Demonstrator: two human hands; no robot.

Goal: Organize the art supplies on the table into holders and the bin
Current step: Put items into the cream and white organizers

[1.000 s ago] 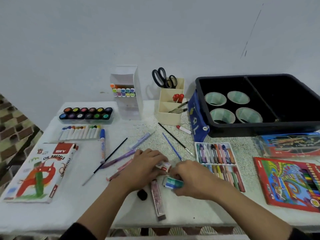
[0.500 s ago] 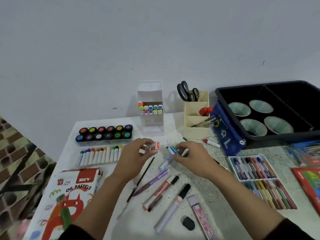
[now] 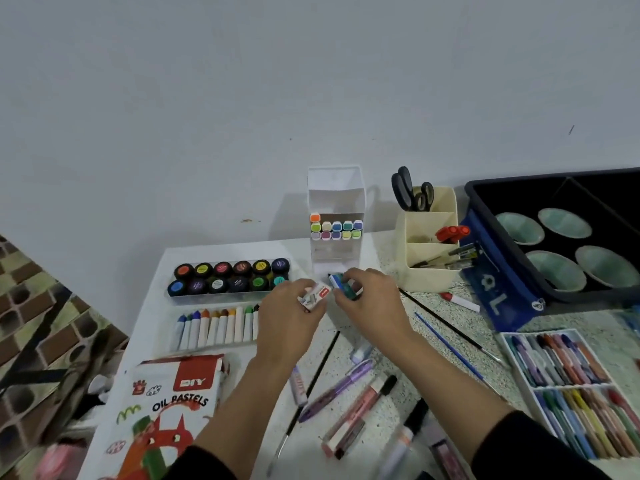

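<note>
Left hand (image 3: 289,320) pinches a white eraser (image 3: 314,296), blocky and red-labelled, at its fingertips. Right hand (image 3: 372,308) grips a blue-green eraser (image 3: 343,286) just beside it, near the glossy white marker holder (image 3: 334,188).

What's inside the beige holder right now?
Beige holder: black scissors at the back, red-topped items in the middle, dark pens in front. Its walls hide their lower ends.

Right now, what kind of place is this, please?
Likely a home or classroom craft corner: one table crowded with paint pots, an oil pastels box, and a desk holder with scissors.
</note>
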